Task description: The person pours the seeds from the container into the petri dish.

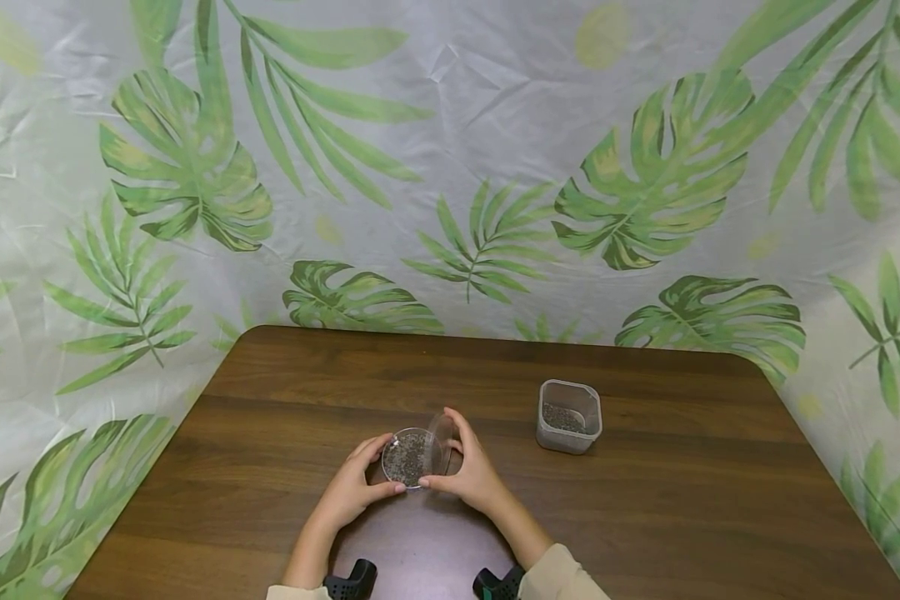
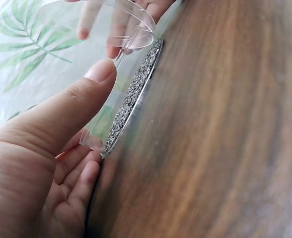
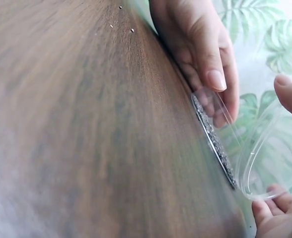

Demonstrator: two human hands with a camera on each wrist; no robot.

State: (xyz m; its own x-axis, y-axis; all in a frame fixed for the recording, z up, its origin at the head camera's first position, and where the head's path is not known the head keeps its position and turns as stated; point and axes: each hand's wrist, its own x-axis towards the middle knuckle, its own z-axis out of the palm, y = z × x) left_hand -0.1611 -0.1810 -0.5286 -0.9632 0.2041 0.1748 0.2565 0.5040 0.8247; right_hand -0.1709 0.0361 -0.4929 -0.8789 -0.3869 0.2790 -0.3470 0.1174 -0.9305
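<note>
A clear round petri dish (image 1: 383, 468) with a layer of grey granules (image 1: 405, 456) sits on the wooden table. My left hand (image 1: 351, 490) holds its left side, thumb at the near rim and fingers round the far side. In my right hand (image 1: 476, 477) is the dish's clear lid (image 1: 440, 446), gripped by the edges between thumb and fingers. The lid stands tilted at the right side of the dish, leaving the granules uncovered on the left. In the right wrist view, the lower edge of the lid (image 3: 253, 168) comes close to the dish; whether they touch, I cannot tell.
To the right and farther back stands a translucent square plastic tub (image 1: 567, 442), with more grey granules on its bottom. A few loose granules (image 3: 132, 30) lie on the tabletop (image 1: 690, 492). Behind the table hangs a leaf-patterned sheet (image 1: 487, 125).
</note>
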